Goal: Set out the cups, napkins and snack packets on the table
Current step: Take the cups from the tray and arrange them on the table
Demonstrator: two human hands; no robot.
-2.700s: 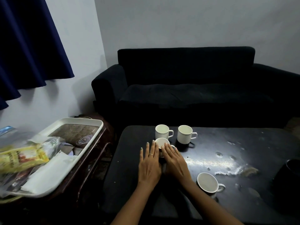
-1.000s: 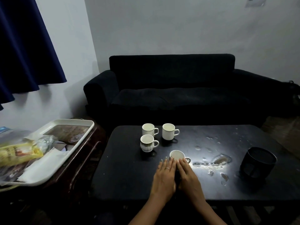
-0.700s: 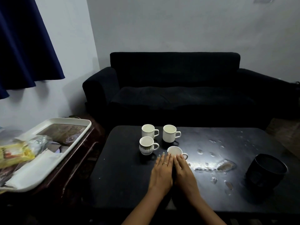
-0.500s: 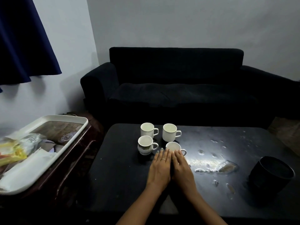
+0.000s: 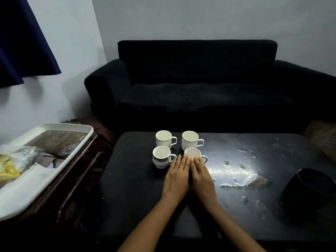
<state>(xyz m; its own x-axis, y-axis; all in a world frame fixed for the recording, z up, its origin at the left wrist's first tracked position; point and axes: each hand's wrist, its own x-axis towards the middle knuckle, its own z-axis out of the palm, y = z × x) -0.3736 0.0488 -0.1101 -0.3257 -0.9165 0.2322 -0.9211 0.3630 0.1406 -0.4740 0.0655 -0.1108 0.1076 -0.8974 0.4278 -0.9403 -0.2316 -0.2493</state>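
Observation:
Several white cups stand in a square group on the dark table (image 5: pixel 138 193): back left cup (image 5: pixel 164 139), back right cup (image 5: pixel 190 140), front left patterned cup (image 5: pixel 161 157) and front right cup (image 5: pixel 193 153). My left hand (image 5: pixel 177 176) and my right hand (image 5: pixel 201 178) lie side by side with straight fingers. Their fingertips touch the near side of the front right cup. On the white tray (image 5: pixel 54 177) at left lie a yellow snack packet (image 5: pixel 8 167) and white napkins (image 5: pixel 39 170).
A black sofa (image 5: pixel 200 84) stands behind the table. A black round container (image 5: pixel 309 188) sits on the table's right side. Shiny worn patches (image 5: pixel 236 171) mark the tabletop's middle. The tray rests on a dark wooden side table (image 5: pixel 76 182). A blue curtain (image 5: pixel 23 42) hangs top left.
Both hands pushed the fourth cup away from me across the table until it stands next to the patterned cup, closing the square group. The camera view shifted slightly.

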